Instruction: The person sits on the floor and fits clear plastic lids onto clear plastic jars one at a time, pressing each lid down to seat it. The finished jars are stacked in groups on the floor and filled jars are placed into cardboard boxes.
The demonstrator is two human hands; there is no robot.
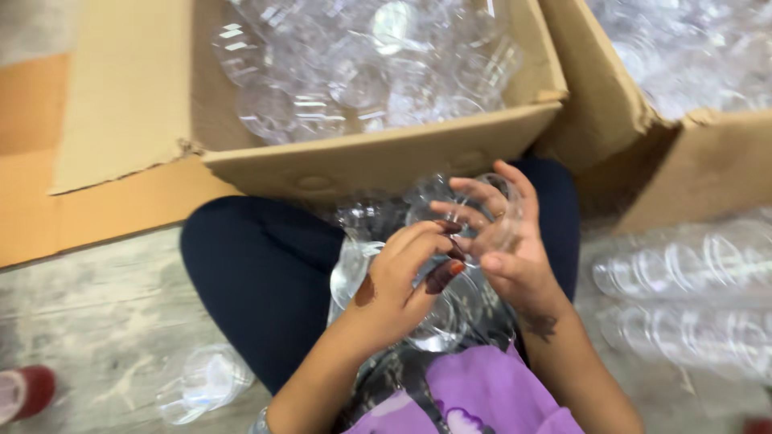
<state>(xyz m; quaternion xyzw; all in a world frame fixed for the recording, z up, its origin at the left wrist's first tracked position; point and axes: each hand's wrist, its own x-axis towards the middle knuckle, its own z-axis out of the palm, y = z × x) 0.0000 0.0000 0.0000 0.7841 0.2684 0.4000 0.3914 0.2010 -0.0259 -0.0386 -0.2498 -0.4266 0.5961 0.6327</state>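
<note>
Head cam: both hands' fingers (418, 241) grip clear cup (490, 217) just below cardboard box (386, 157) edge, boxed in w/ stacks (683, 273) right.

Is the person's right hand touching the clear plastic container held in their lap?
Touching. The head view shows the right hand with its fingers curled around the rim of the clear plastic container, no gap showing.
</note>
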